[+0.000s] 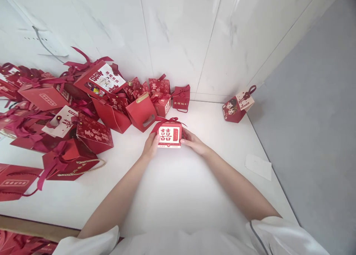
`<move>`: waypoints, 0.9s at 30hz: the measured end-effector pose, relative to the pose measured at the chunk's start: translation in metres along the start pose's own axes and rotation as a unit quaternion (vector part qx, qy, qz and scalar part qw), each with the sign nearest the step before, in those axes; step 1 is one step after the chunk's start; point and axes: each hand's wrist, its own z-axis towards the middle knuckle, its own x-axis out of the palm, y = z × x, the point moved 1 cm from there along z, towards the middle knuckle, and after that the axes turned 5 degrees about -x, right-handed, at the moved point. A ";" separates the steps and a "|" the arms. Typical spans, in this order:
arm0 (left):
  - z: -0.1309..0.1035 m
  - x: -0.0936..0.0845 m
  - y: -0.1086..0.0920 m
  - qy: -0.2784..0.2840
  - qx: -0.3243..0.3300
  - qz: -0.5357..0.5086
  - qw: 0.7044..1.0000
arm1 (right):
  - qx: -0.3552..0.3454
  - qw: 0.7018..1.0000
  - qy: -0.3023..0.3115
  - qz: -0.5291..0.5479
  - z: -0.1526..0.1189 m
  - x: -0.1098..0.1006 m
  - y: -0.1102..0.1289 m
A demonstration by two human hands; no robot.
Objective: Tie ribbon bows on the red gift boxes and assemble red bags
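Head view: hands [172, 143] around red box [169, 135]

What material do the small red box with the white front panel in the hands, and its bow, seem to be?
The small red box with the white front panel looks like printed card with a matte finish: flat faces, sharp folded edges. Its dark red bow seems satin ribbon, thin and limp. The left hand and right hand hold its sides.
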 end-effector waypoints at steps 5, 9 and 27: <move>0.004 0.003 0.009 -0.024 0.008 -0.012 1.000 | -0.019 0.999 -0.041 -0.011 -0.001 0.006 -0.005; 0.002 0.002 0.003 -0.025 0.030 -0.001 0.999 | -0.038 0.996 -0.072 -0.028 -0.002 0.007 -0.012; 0.001 -0.005 -0.006 0.139 0.125 -0.076 0.979 | -0.003 0.992 -0.120 0.027 -0.006 -0.004 -0.035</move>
